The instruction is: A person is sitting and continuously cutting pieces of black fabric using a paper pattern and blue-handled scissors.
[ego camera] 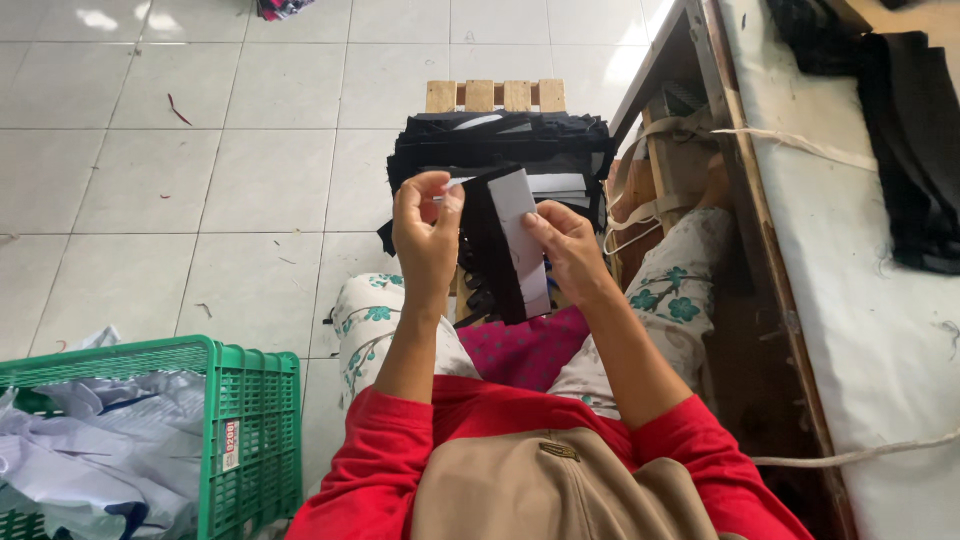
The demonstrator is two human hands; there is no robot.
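One head-worn camera looks steeply down, close over the seated person's lap and tiled floor [200,180].

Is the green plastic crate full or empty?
Partly full, at least: the green plastic crate holds crumpled white cloth reaching near its rim. Its lower part is out of view, so cannot tell how deep the pile goes.

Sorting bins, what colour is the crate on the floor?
Green crate, clearest in the head view.
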